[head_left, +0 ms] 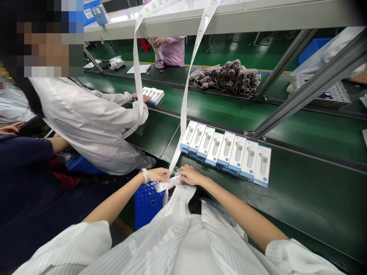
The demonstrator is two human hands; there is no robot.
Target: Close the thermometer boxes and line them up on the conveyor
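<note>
Close to my body, my left hand (pixel 159 175) is closed, with its fingertips pinched at the lower part of a long white label strip (pixel 184 103). The strip hangs from the shelf above and passes down by my fingers. My right hand (pixel 191 175) has its fingers curled onto a small white box (pixel 169 184), seen mostly edge-on between my two hands. Just beyond my right hand, several white and blue thermometer boxes (pixel 226 149) lie side by side in a slanting row on the green bench.
A co-worker in a white coat (pixel 94 114) stands at left, one hand on a white carton (pixel 153 95). A blue bin (pixel 148 204) is below my left hand. Grey pouches (pixel 229 79) are heaped beyond the conveyor (pixel 218 107). A metal strut (pixel 304 84) slants at right; a shelf (pixel 243 19) crosses overhead.
</note>
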